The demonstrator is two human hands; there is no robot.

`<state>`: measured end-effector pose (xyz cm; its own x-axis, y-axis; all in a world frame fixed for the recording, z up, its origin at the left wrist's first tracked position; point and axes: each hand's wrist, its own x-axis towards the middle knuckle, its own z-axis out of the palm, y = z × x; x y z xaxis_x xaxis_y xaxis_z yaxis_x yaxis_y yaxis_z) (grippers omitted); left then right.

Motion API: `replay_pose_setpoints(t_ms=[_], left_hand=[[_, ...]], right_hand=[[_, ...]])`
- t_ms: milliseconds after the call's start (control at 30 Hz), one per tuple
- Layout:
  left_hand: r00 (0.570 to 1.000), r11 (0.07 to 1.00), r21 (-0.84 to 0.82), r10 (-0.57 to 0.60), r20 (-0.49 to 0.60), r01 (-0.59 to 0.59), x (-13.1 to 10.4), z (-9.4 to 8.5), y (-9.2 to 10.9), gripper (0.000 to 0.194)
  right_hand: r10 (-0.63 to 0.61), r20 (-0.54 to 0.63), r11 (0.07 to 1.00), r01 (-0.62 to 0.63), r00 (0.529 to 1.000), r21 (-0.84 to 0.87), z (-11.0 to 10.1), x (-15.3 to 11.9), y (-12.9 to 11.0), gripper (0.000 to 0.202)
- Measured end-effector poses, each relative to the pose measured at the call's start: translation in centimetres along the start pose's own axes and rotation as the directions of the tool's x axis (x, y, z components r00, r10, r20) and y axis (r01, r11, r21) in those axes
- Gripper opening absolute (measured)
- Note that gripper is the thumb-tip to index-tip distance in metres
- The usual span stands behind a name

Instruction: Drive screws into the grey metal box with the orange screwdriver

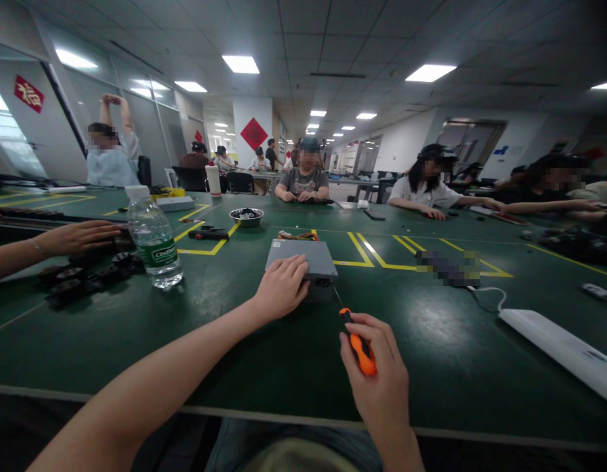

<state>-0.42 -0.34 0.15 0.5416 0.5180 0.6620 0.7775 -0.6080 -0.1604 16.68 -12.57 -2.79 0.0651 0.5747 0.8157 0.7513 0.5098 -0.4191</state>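
A grey metal power supply unit lies on the green table in front of me, its socket side facing me and coloured wires coming out at the back. My left hand rests on its top left part, with the fingers laid flat over the casing. In my right hand is a screwdriver with an orange and black handle, gripped between thumb and fingers. Its thin shaft points up and left, and the tip is at the lower right of the unit's near side. Whether it sits in a screw I cannot tell.
A water bottle stands to the left, near black parts and another person's hand. Farther back are a metal bowl and a black tool. A white power strip lies at right. Several people sit around.
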Motion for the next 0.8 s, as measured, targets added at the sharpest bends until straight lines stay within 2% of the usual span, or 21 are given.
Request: replay_pose_setpoints(t_ms=[133, 267, 400, 467, 567, 633, 800], left_hand=[[1.000, 1.000, 0.007, -0.003, 0.007, 0.003, 0.00, 0.07, -0.05, 0.032], [1.000, 1.000, 0.013, -0.001, 0.016, 0.001, -0.02, 0.13, -0.14, 0.033], [1.000, 1.000, 0.013, 0.002, 0.018, -0.003, 0.00, 0.11, -0.13, 0.033], [1.000, 1.000, 0.006, 0.002, 0.011, -0.003, 0.03, 0.11, -0.10, 0.032], [1.000, 1.000, -0.001, 0.001, 0.008, -0.001, 0.06, 0.10, -0.07, 0.032], [1.000, 1.000, 0.000, 0.002, 0.012, -0.002, 0.08, 0.06, -0.06, 0.033], [1.000, 1.000, 0.001, -0.002, 0.017, 0.002, 0.09, -0.02, -0.01, 0.032]], right_hand=[[0.088, 0.000, 0.996, -0.088, 0.996, 0.020, -0.23, -0.03, 0.18, 0.028], [0.240, 0.008, 0.970, -0.240, 0.971, 0.035, -0.30, -0.33, 0.29, 0.042], [0.350, 0.078, 0.930, -0.356, 0.933, 0.086, -0.25, -0.51, -0.21, 0.034], [0.307, 0.080, 0.947, -0.313, 0.948, 0.071, -0.24, -0.45, -0.40, 0.024], [0.108, 0.059, 0.994, -0.108, 0.992, -0.004, -0.28, -0.21, -0.34, 0.012], [0.008, 0.074, 1.000, -0.006, 0.997, -0.031, -0.32, -0.03, -0.24, 0.009], [-0.035, 0.120, 0.998, 0.040, 0.992, -0.041, -0.39, 0.32, -0.46, 0.008]])
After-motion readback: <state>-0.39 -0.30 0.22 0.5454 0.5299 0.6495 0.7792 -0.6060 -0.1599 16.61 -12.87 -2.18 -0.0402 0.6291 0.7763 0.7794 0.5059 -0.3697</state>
